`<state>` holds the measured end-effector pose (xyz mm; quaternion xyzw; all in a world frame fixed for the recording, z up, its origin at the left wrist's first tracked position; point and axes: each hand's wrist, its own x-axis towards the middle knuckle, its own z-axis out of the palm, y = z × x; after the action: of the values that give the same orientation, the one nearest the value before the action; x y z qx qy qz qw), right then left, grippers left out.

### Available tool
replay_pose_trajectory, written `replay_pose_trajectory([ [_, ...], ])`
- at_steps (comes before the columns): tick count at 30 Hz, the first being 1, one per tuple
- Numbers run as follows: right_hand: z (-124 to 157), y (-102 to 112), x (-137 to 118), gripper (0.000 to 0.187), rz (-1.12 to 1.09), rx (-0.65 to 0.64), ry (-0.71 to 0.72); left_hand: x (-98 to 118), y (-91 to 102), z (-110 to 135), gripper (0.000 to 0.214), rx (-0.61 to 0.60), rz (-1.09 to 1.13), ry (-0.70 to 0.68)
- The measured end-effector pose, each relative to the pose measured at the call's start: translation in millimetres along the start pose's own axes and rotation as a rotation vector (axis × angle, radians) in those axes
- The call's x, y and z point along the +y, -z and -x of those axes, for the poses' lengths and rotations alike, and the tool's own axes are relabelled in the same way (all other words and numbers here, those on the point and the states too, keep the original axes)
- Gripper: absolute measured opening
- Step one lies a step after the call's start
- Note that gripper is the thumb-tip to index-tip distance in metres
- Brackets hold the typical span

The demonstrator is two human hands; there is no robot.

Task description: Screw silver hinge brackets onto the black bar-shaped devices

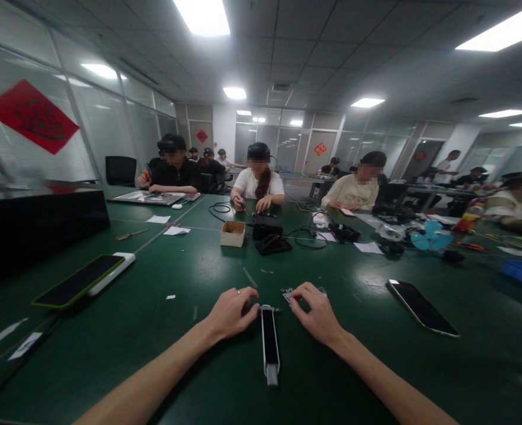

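Observation:
A slim, long device point(270, 342) with a white frame, black face and grey near end lies lengthwise on the green table before me. My left hand point(234, 313) rests left of its far end, fingers curved, with a gap between thumb and forefinger. The thumb is close to the device's edge; whether it touches I cannot tell. To the right, my right hand point(316, 313) has thumb and forefinger drawn together at some small metal parts point(286, 293). Whatever lies between those fingertips is too small to make out. The hand partly covers more small pieces.
A phone point(422, 307) lies to the right. At left are a green-edged phone point(79, 280), a white slab point(112, 274) and a screwdriver point(132, 234). Ahead stand a small box point(233, 234) and a black case point(267, 227). Co-workers sit across the table.

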<state>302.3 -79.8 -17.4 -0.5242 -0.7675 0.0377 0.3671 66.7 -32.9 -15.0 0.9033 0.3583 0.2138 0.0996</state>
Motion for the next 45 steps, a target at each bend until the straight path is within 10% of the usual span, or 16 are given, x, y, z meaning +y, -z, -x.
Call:
replay_pose_trajectory([
  [20,9,-15,-33,0.024,-0.513,-0.183,-0.176,14,-15.6,1,0.010,0.313,-0.004,-0.476],
  [45,7,-14,-25,0.020,-0.393,-0.181,-0.174,3,-9.3,-1,0.010,0.153,-0.074,-0.293],
])
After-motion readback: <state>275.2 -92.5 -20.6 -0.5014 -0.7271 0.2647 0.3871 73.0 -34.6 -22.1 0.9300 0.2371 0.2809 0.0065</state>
